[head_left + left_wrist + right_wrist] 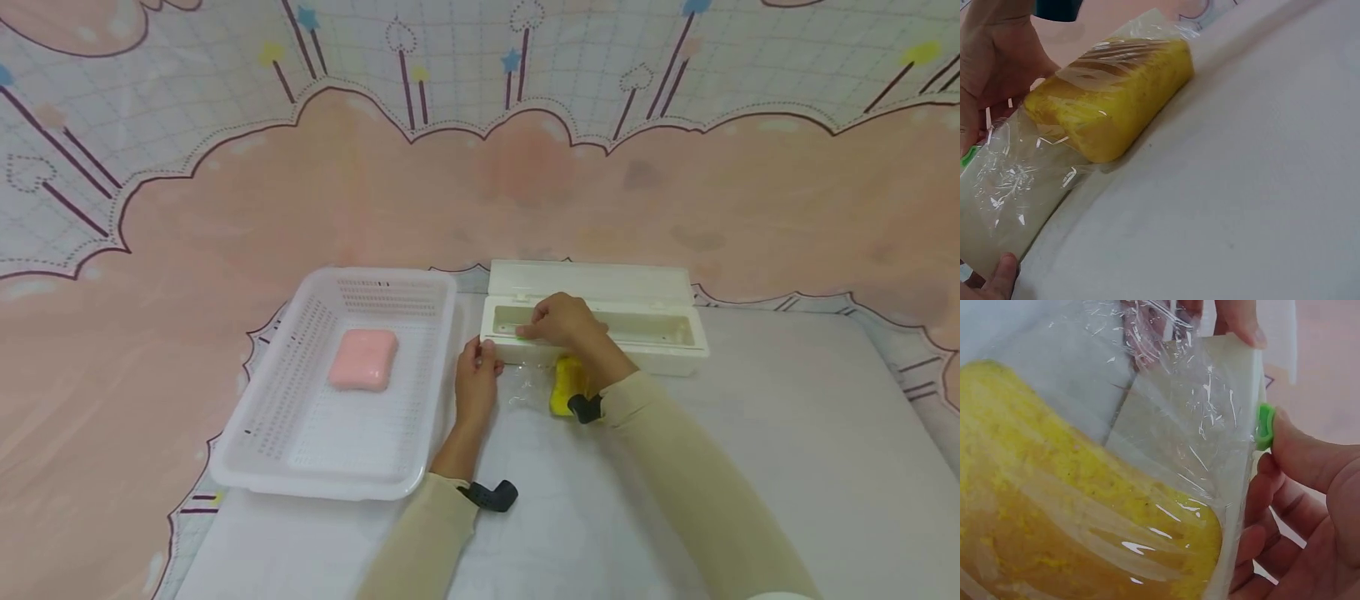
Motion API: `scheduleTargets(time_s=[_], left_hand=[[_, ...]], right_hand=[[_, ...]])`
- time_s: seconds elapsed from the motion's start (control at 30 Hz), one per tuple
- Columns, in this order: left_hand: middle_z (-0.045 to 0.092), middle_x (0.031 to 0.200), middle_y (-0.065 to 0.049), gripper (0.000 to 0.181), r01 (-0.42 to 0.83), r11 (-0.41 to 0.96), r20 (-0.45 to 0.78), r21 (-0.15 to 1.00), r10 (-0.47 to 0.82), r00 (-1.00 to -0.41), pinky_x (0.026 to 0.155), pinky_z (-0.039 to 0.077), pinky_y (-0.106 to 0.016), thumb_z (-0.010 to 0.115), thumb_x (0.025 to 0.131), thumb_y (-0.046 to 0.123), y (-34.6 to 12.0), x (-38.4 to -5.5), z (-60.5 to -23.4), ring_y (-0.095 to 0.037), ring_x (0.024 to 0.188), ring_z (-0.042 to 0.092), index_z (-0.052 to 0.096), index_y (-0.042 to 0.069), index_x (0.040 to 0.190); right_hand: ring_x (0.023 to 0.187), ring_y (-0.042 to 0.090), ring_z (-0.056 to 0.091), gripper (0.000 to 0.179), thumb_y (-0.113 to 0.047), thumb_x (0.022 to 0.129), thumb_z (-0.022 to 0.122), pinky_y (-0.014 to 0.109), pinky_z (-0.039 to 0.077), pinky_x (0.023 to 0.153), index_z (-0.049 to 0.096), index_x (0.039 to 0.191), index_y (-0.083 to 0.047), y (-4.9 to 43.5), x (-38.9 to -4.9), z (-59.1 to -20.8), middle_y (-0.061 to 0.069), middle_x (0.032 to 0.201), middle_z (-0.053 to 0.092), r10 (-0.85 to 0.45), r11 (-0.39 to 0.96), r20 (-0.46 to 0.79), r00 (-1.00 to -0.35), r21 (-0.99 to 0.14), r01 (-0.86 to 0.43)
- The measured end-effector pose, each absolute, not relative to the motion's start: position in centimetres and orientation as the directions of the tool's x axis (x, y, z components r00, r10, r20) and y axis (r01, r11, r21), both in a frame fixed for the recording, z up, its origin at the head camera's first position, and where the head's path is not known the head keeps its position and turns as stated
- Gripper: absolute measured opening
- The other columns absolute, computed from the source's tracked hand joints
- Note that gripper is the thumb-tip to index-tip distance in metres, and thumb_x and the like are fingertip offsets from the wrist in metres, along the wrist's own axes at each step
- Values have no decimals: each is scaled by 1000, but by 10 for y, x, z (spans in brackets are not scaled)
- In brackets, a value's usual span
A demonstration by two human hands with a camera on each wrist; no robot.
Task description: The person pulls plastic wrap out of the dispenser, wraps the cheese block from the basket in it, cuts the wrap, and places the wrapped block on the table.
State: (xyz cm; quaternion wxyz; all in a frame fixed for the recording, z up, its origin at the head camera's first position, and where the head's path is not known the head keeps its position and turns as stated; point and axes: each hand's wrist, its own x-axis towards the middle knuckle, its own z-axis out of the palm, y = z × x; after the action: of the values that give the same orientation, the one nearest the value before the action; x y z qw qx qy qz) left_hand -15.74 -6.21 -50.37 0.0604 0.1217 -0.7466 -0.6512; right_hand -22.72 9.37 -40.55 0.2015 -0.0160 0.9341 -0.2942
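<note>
A white cling film dispenser (645, 360) lies on the table, its lid (592, 282) raised at the back. My left hand (476, 387) holds the dispenser's left end, thumb at the front corner. My right hand (566, 321) reaches over the front edge near that end and pinches a small green slide cutter (1264, 427) with the thumb against it. Clear film (528, 385) hangs down the front face. A yellow sponge-like block (1116, 100) lies in the film before the dispenser, below the right wrist, partly hidden by it in the head view.
To the left stands a white perforated plastic basket (447, 375), close beside the left forearm. A pink rounded block (363, 360) lies inside it. The white table (810, 433) extends right and towards me; a patterned cloth (420, 200) hangs behind.
</note>
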Motion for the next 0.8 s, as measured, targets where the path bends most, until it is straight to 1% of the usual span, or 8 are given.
scheduleTargets(time_s=[0.03, 0.1, 0.17, 0.23, 0.4, 0.67, 0.73, 0.8], left_hand=[[58, 121, -15, 50, -98, 149, -59, 984, -250, -966, 96, 53, -40, 54, 105, 41, -61, -157, -504, -24, 103, 61, 53, 5, 141], [52, 129, -18, 64, -90, 215, -39, 972, -230, -972, 97, 50, -41, 64, 99, 44, -56, -156, -504, -25, 110, 56, 47, 3, 144], [46, 133, -18, 78, -89, 273, -27, 958, -224, -974, 96, 48, -39, 74, 91, 48, -51, -155, -504, -24, 111, 51, 41, 3, 146], [42, 130, -15, 89, -88, 323, -10, 942, -237, -971, 90, 48, -34, 81, 83, 49, -47, -155, -504, -21, 105, 48, 36, 4, 146], [46, 116, -15, 81, -65, 412, 63, 909, -292, -954, 77, 42, -30, 85, 83, 40, -45, -158, -505, -20, 94, 46, 38, 4, 139], [50, 115, -17, 69, -61, 436, 91, 898, -319, -943, 80, 47, -33, 85, 84, 34, -42, -161, -501, -25, 94, 53, 43, 4, 130], [51, 114, -17, 68, -58, 442, 98, 895, -323, -941, 81, 48, -34, 85, 83, 35, -42, -162, -501, -26, 94, 54, 44, 3, 128], [51, 112, -17, 68, -59, 452, 103, 890, -326, -940, 81, 49, -35, 85, 82, 35, -42, -162, -502, -26, 94, 54, 45, 3, 127]], right_hand=[[94, 25, 54, 36, -49, 89, 76, 62, 43, 100, 72, 90, -14, 95, -228, -406, 5, 97, 62, -165, 823, -363, -917, -563, 75], [91, 23, 53, 35, -48, 90, 75, 45, 49, 88, 72, 89, -13, 97, -228, -406, 5, 96, 62, -198, 818, -351, -915, -574, 43], [88, 22, 53, 35, -47, 91, 75, 34, 45, 74, 71, 86, -13, 98, -229, -407, 4, 93, 61, -229, 813, -341, -911, -583, 14], [86, 21, 52, 35, -48, 91, 74, 30, 42, 71, 70, 83, -13, 99, -229, -407, 3, 89, 60, -250, 812, -334, -909, -583, -9], [86, 20, 52, 36, -47, 92, 74, 30, 41, 70, 69, 82, -13, 98, -231, -406, 2, 87, 60, -270, 812, -334, -903, -583, -27], [97, 24, 58, 34, -47, 93, 71, 38, 49, 86, 75, 90, -13, 103, -238, -399, 4, 101, 69, -289, 857, -365, -885, -511, -69], [98, 23, 58, 34, -47, 94, 71, 39, 49, 89, 75, 92, -13, 106, -240, -395, 3, 99, 69, -292, 872, -389, -874, -484, -75], [94, 22, 58, 34, -47, 94, 70, 39, 49, 86, 73, 89, -13, 110, -240, -391, 1, 92, 66, -298, 885, -417, -859, -457, -85]])
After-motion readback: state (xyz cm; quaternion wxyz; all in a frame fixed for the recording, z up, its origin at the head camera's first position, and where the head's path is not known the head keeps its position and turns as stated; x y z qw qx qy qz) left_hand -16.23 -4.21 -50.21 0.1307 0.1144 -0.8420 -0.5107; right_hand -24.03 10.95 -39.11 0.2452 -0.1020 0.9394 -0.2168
